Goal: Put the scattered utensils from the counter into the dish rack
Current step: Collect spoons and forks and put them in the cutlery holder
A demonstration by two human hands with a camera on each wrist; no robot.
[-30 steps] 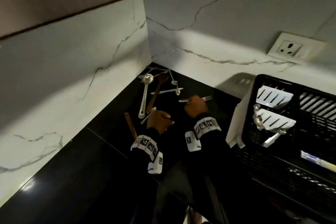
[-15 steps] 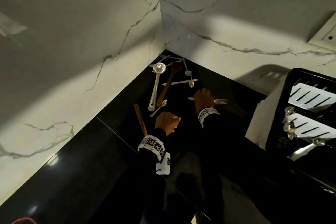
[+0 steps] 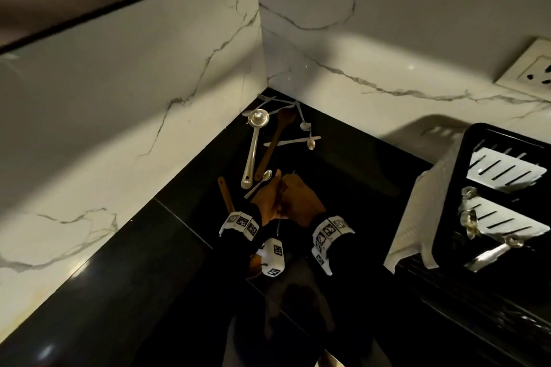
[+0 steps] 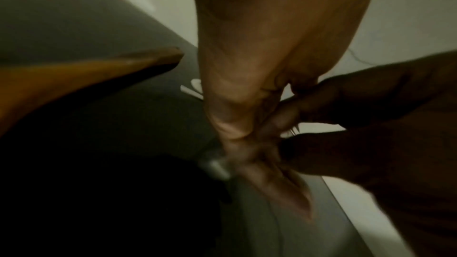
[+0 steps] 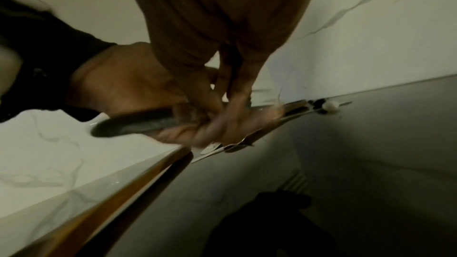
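Observation:
My left hand (image 3: 267, 202) and right hand (image 3: 301, 199) meet over the black counter (image 3: 149, 262), just in front of the utensil pile. Both grip one metal fork (image 5: 131, 122); its tines (image 4: 294, 130) show between the fingers. A steel ladle (image 3: 253, 152), a wooden spoon (image 3: 275, 143), a small spoon (image 3: 259, 183) and several more small spoons (image 3: 310, 143) lie in the corner beyond the hands. A wooden spatula (image 3: 225, 194) lies just left of my left wrist. The black dish rack (image 3: 447, 202) stands to the right.
White marble walls close the corner at left and back. A white cloth (image 3: 414, 217) hangs over the rack's left wall, and metal utensils (image 3: 489, 253) lie in the rack. A wall socket (image 3: 533, 71) is at the upper right.
My right hand carried the fork from the right back toward me, to the left hand. The two hands, apart before, now touch on the fork.

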